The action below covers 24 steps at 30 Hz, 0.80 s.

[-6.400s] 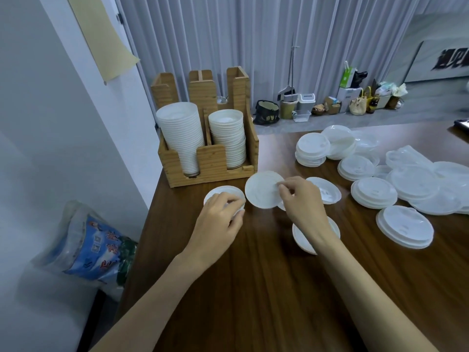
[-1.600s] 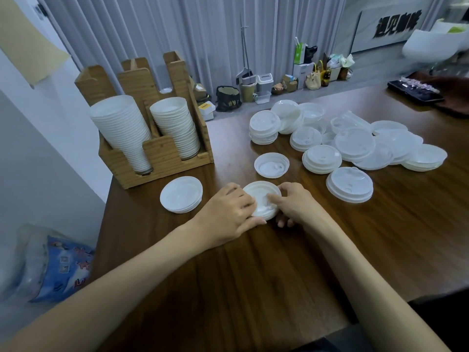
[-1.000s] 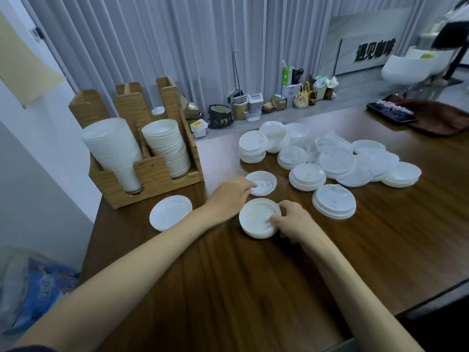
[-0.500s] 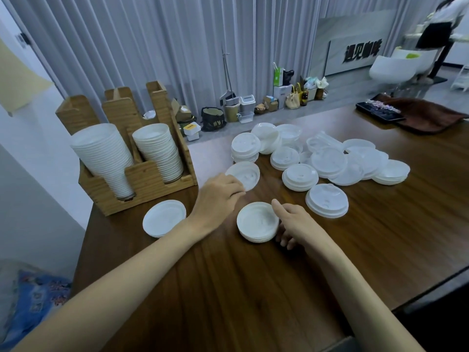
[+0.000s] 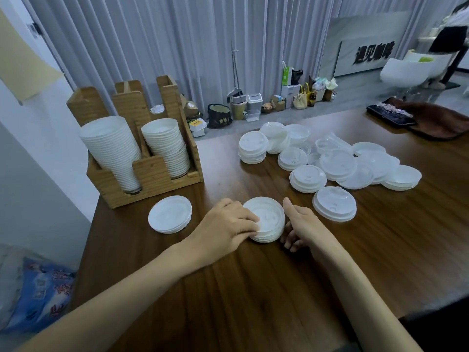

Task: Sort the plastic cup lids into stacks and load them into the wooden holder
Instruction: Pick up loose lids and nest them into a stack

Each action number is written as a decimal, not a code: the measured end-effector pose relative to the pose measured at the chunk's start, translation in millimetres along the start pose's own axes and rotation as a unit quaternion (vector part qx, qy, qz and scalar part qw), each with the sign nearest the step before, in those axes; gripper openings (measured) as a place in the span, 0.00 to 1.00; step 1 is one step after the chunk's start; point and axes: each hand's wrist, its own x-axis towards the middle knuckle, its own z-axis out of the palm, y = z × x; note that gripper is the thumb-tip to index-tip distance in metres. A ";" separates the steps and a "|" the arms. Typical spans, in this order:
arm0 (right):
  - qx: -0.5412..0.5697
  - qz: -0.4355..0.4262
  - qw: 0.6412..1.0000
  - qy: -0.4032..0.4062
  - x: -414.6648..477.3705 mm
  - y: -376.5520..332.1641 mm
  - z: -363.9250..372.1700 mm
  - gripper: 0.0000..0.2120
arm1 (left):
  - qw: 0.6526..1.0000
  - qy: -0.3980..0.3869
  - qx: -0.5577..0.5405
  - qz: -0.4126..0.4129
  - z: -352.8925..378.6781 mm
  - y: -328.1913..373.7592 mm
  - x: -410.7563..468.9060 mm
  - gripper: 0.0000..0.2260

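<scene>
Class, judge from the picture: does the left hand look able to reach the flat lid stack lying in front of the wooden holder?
Probably yes. The flat lid stack lies just beside the left hand with only bare table between, though that hand holds the smaller stack.

Dark wood table (image 5: 253, 288): wooden holder (image 5: 152, 171) back left, white lid stacks (image 5: 307, 178) centre-right, black tray (image 5: 390, 115) far corner.

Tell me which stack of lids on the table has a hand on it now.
The small stack nearest the person: the left hand holds its edge and the right hand lies beside it. The other stacks lie untouched.
</scene>
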 end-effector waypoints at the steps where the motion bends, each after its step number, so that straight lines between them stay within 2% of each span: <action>1: 0.002 0.000 1.000 0.000 0.2 0.2 0.2 0.17 | 1.000 -0.006 0.003 0.004 0.3 -0.5 0.6 0.11; 5: -0.016 -0.008 1.000 -0.012 3.5 2.2 -1.4 0.16 | 0.999 -0.033 0.001 0.008 -0.2 -1.5 1.2 0.12; 12: -0.157 -0.039 0.987 -0.003 15.3 6.6 2.1 0.12 | 0.994 -0.090 0.049 0.025 4.6 -0.6 0.1 0.14; 15: -0.159 -0.036 0.987 0.003 19.0 6.2 2.5 0.10 | 0.993 -0.106 0.048 0.016 3.7 2.0 1.7 0.16; 17: -0.133 -0.042 0.990 0.012 19.0 6.9 2.4 0.10 | 0.996 -0.070 -0.040 -0.037 -0.4 3.0 2.1 0.15; 20: -0.089 -0.089 0.992 0.027 17.2 4.9 4.9 0.08 | 0.960 0.050 -0.194 -0.193 -10.6 7.5 5.0 0.09; 22: -0.082 -0.147 0.985 0.046 17.6 -0.8 8.7 0.06 | 0.946 0.098 -0.177 -0.254 -17.1 10.1 11.4 0.14; 24: -0.094 -0.192 0.975 0.057 18.5 -10.0 14.2 0.05 | 0.932 0.089 -0.162 -0.311 -23.2 10.2 20.0 0.21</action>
